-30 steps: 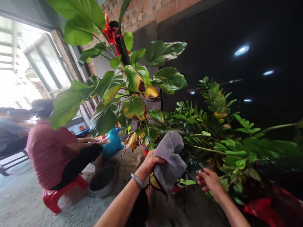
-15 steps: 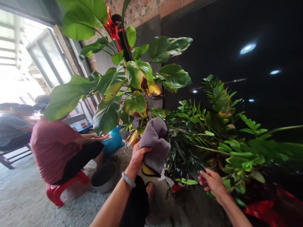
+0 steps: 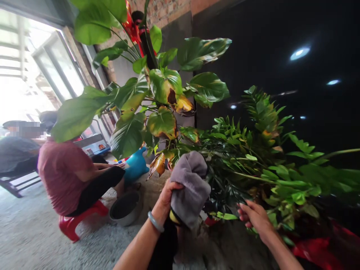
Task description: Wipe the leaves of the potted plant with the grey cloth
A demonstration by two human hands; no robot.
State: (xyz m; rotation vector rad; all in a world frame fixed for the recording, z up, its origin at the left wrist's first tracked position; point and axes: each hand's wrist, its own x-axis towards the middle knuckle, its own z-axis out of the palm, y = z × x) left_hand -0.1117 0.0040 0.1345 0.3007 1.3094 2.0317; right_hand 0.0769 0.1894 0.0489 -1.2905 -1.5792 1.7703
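Fingers of the left hand [image 3: 168, 195] are closed on a gray cloth [image 3: 191, 187], with the thumb [image 3: 177, 185] over its left edge and the bulk of the fabric bunched to the right of the grip. The other left fingers are mostly hidden behind the cloth, as is most of its yellow side [image 3: 174, 217], which peeks out below. Well to the right of the cloth, the right hand [image 3: 254, 218] is half curled beside low green foliage [image 3: 282, 173]; whether its fingertips [image 3: 241, 210] pinch a leaf cannot be told. Beyond the cloth rises a tall broad-leaved plant [image 3: 163, 123], its top leaves cut off above, its lower part partly covered by the cloth. Red material [image 3: 312, 247] at near right is dim and cropped. Farther left, a person in a pink shirt [image 3: 66, 172] sits on a red stool [image 3: 70, 227], head partly behind a large leaf [image 3: 77, 114].
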